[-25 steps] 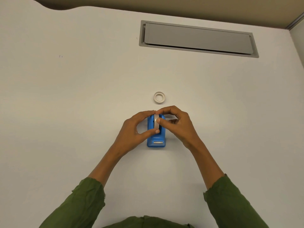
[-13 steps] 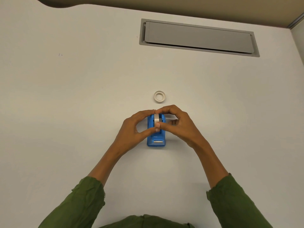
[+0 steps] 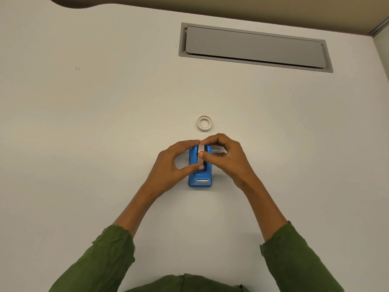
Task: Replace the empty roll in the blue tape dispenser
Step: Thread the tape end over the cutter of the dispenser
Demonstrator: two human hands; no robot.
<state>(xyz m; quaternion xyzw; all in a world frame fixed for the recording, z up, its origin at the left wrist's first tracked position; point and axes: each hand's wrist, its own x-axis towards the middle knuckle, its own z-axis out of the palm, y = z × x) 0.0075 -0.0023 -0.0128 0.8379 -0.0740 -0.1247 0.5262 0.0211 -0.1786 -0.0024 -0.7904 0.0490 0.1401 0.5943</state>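
Blue dispenser (image 3: 200, 169) mid-desk (image 3: 105, 144), long axis running toward/away from person, cutter end nearest body. Roll (image 3: 201, 154) on edge in its slot, top half showing. L hand (image 3: 173, 165) & R hand (image 3: 226, 159) both pinching roll, thumb + forefinger each, one per side, equally near. Whether roll is empty one or fresh: can't tell. Second ring (image 3: 204, 123) lies flat just beyond dispenser, untouched, nearer R fingertips. Key relation: roll sits straight below fingers, so next move likely vertical, up or down slot.
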